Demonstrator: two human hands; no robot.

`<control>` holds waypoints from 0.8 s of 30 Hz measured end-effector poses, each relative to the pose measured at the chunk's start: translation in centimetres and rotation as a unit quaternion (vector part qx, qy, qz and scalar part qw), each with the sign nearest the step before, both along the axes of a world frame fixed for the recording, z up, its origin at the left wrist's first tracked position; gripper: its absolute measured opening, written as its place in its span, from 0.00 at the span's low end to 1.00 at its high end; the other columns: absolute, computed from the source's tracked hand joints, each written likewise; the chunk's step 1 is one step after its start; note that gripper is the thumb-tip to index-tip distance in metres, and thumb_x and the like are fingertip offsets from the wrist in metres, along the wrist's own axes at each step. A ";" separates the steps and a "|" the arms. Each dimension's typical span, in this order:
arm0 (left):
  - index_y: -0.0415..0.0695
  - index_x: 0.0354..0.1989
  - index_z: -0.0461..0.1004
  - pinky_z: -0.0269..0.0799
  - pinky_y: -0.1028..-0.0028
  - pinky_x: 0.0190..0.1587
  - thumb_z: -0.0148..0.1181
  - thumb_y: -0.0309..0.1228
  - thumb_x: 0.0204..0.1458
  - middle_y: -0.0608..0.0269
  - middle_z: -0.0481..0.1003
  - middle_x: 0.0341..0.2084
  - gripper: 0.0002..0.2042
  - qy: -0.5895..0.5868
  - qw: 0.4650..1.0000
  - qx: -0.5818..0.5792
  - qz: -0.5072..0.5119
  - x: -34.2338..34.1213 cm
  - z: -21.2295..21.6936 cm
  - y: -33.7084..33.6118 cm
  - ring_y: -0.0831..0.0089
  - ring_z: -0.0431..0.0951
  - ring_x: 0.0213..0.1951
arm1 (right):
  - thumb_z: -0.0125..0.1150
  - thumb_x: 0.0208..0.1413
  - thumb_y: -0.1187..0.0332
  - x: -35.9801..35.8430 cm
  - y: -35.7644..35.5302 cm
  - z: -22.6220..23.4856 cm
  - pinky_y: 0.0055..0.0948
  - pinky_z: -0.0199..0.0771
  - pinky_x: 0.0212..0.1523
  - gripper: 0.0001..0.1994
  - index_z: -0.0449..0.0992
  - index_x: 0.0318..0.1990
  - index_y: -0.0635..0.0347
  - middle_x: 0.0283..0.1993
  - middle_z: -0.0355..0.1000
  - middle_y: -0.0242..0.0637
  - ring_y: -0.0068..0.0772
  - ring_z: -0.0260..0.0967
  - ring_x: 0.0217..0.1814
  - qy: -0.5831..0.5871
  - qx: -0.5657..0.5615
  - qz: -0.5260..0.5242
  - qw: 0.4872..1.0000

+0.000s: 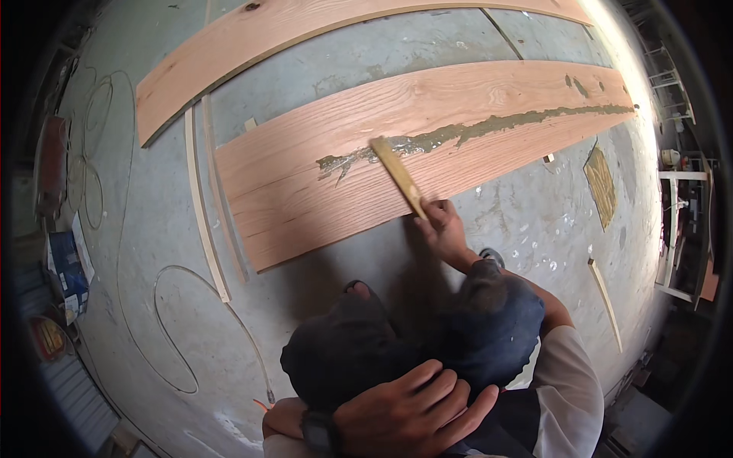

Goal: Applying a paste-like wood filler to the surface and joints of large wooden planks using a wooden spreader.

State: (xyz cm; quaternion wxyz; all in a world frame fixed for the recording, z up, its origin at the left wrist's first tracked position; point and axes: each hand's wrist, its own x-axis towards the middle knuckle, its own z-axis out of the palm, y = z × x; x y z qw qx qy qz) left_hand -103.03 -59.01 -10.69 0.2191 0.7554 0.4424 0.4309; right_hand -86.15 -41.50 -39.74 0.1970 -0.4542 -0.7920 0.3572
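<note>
My right hand (447,235) is closed round the lower end of a flat wooden strip (398,175). The strip's far tip touches a band of grey-brown filler paste (496,127) on a reddish wooden board (305,210). This paste runs lengthwise along the board to its right end, looking wet and shiny near the tip. A few dark patches of it lie near the upper right edge. My left hand (416,412) rests across my lap, fingers loosely spread and holding nothing.
A second long board (252,46) lies beyond the first. Thin wooden battens (205,214) extend beneath the boards' left side. A hose (156,305) curls over the concrete floor (527,229). To the right are a paste-smeared flat piece (601,187) and a short stick (605,304).
</note>
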 end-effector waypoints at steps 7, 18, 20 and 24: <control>0.36 0.55 0.73 0.77 0.56 0.49 0.61 0.26 0.58 0.50 0.79 0.39 0.16 0.067 0.994 -0.062 -0.060 0.8 1.4 2.6 0.55 0.80 0.41 | 0.67 0.55 0.69 -2.9 0.8 1.8 0.38 0.77 0.49 0.21 0.78 0.58 0.54 0.50 0.71 0.44 0.47 0.73 0.52 0.072 -0.050 0.197 0.976; 0.33 0.50 0.76 0.77 0.61 0.39 0.66 0.20 0.54 0.48 0.80 0.36 0.15 0.123 0.980 -0.154 -0.026 6.3 0.3 12.0 0.52 0.81 0.36 | 0.61 0.62 0.64 34.1 16.4 1.8 0.42 0.77 0.44 0.14 0.81 0.51 0.58 0.42 0.79 0.53 0.54 0.79 0.43 -0.005 0.014 -0.482 0.876; 0.34 0.51 0.76 0.77 0.63 0.40 0.66 0.20 0.55 0.48 0.80 0.36 0.15 0.147 0.966 -0.213 -0.004 7.4 -0.5 14.2 0.54 0.81 0.37 | 0.58 0.62 0.64 42.2 17.8 0.6 0.44 0.77 0.46 0.15 0.80 0.53 0.58 0.43 0.79 0.53 0.56 0.78 0.45 -0.039 0.031 -0.540 0.840; 0.36 0.58 0.74 0.77 0.65 0.44 0.62 0.22 0.59 0.50 0.80 0.38 0.18 0.152 0.959 -0.237 0.019 10.0 -1.7 18.0 0.59 0.81 0.40 | 0.55 0.62 0.65 54.7 20.1 -1.6 0.47 0.76 0.48 0.16 0.79 0.54 0.60 0.43 0.79 0.57 0.60 0.77 0.47 -0.125 0.078 -0.605 0.782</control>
